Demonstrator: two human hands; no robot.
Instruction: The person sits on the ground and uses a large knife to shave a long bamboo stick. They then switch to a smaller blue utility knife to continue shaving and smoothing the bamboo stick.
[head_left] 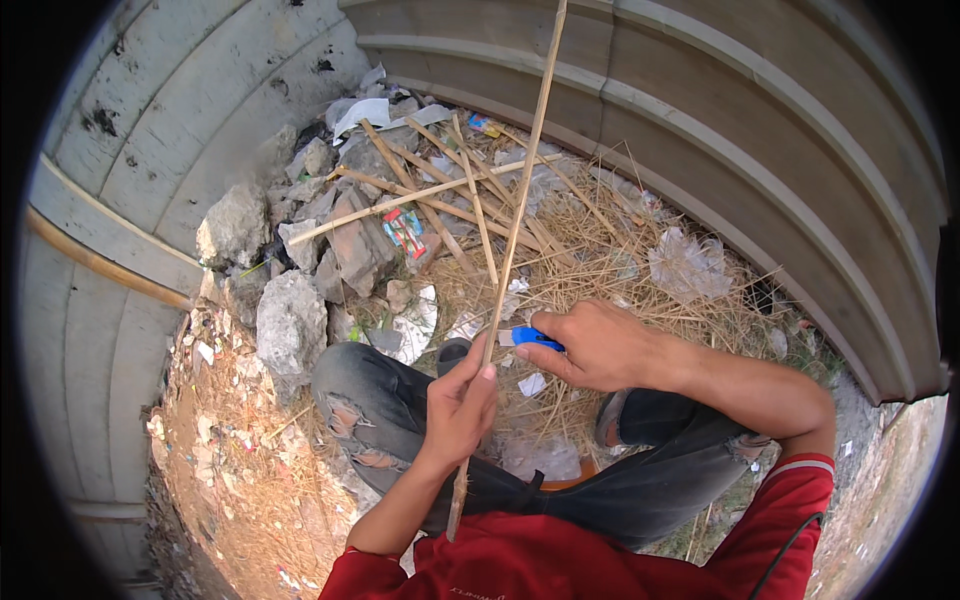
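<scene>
Left hand: my left hand (460, 405) is curled shut around a long thin bamboo strip (510, 250), thumb and fingers (472, 372) pinching it from both sides.
Bamboo strip: it runs up and away from my left fingers toward the wooden wall, tilted slightly to the right; its lower end sticks out below my palm, down toward my red shirt (560, 565).
Right hand: my right hand (600, 345) is closed on a blue-handled cutter (535, 340), just to the right of my left fingertips.
Cutter: only the blue end shows past my right fingers, pointing at the strip; whether the blade touches the strip I cannot tell.
Gap between hands: the two sets of fingers sit near each other, with the strip passing between them.
Below my fingers: my knees in torn grey jeans (370, 400), spread to either side.
Beyond my fingers: a loose heap of cut bamboo sticks (440, 195) lying crossed on dry straw (590, 260).
Left of my left fingers: grey stones (290, 325) and scraps of litter on bare earth.
Around it all: pale wooden plank walls (720, 110) well beyond my fingers.
</scene>
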